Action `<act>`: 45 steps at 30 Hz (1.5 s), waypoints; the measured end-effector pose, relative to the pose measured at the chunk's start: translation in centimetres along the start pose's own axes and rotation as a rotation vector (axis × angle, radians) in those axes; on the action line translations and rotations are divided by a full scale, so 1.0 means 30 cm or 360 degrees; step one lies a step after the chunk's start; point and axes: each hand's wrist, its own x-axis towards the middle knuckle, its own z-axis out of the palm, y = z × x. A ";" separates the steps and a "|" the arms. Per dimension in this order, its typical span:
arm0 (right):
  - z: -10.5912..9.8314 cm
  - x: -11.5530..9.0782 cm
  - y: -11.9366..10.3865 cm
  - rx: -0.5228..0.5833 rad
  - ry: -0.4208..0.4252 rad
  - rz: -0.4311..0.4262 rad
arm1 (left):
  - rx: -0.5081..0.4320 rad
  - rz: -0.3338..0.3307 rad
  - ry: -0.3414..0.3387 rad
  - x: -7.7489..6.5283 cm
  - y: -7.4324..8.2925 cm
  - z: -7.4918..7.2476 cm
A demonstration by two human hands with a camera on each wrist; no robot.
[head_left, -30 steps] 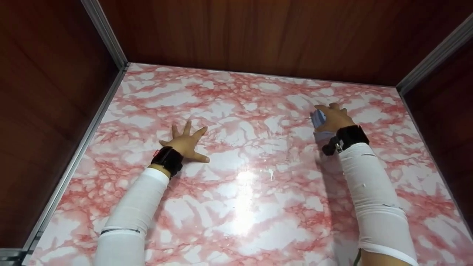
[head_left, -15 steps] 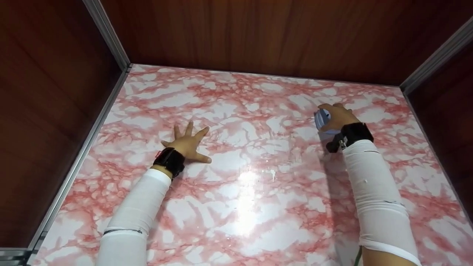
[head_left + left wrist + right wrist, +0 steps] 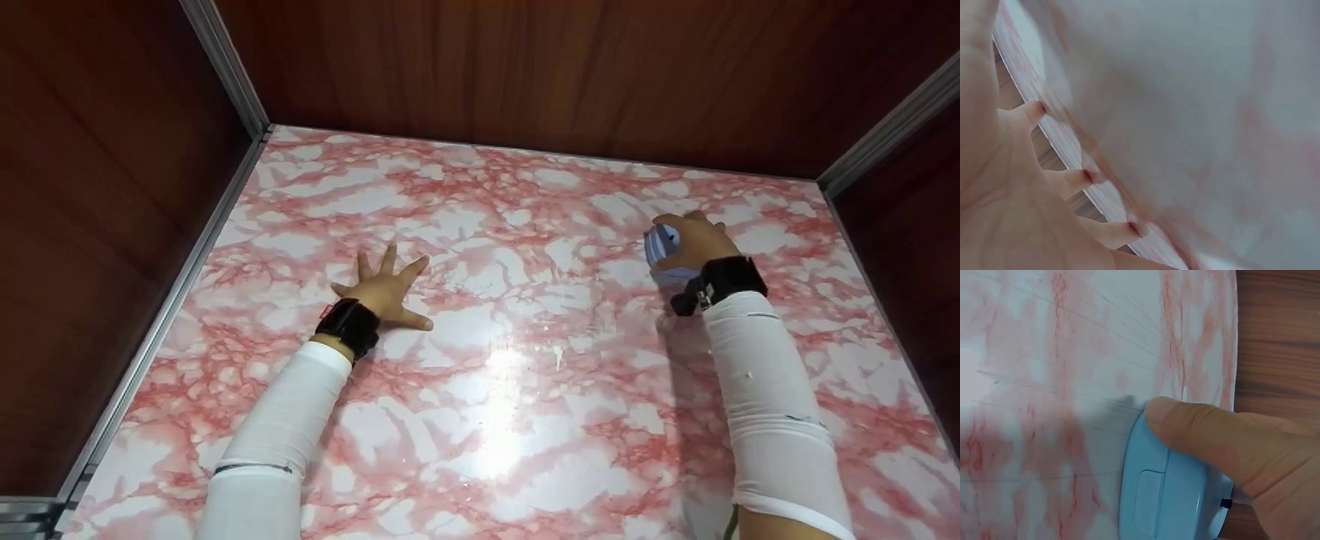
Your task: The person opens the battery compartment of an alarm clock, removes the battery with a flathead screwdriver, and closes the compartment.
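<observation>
My right hand (image 3: 703, 244) grips a light blue, rounded plastic device (image 3: 662, 244) at the far right of the marbled table (image 3: 480, 202). In the right wrist view, the thumb lies across the device's body (image 3: 1157, 495), which has a seam, a small panel and a black knob. The other fingers are mostly hidden behind it. On the left side, my left hand (image 3: 381, 292) rests with its fingers spread wide and holds nothing. Its palm (image 3: 1010, 197) and several fingertips, set against the pale tabletop, show in the left wrist view.
Dark wood-grain panels stand behind (image 3: 525, 75), at the left (image 3: 97, 187) and at the right, joined by grey metal strips (image 3: 225, 67). Small pale specks (image 3: 558, 355) mark the tabletop between the arms, beside a bright glare.
The blue device has turned slightly in my right hand, so more of its striped side and black knob shows. My left hand stays put; the whole view shifts a little.
</observation>
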 end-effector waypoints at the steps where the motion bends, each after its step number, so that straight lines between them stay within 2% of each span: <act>1: 0.001 -0.003 0.000 0.0001 0.0007 0.0001 | 0.0008 -0.0005 0.0000 0.000 0.001 -0.001; 10: 0.011 -0.026 -0.014 -0.0035 0.0093 0.0044 | -0.0003 0.0012 0.0024 -0.004 0.008 -0.010; 16: 0.034 -0.027 -0.019 -0.0122 0.0167 0.0014 | -0.0005 0.0018 0.0023 -0.008 0.003 -0.004; 22: 0.040 -0.030 -0.057 -0.0161 0.0242 0.0038 | -0.0005 0.0021 0.0035 -0.010 0.004 -0.012; 30: 0.058 -0.031 -0.121 -0.0330 0.0338 0.0078 | 0.0010 0.0021 0.0037 -0.024 0.011 -0.008; 39: 0.103 -0.022 -0.196 -0.0313 0.0379 0.0064 | 0.0005 0.0023 0.0034 -0.016 0.005 -0.008; 45: 0.140 -0.012 -0.245 -0.0252 0.0395 -0.0019 | -0.0005 0.0034 0.0040 -0.028 0.008 -0.005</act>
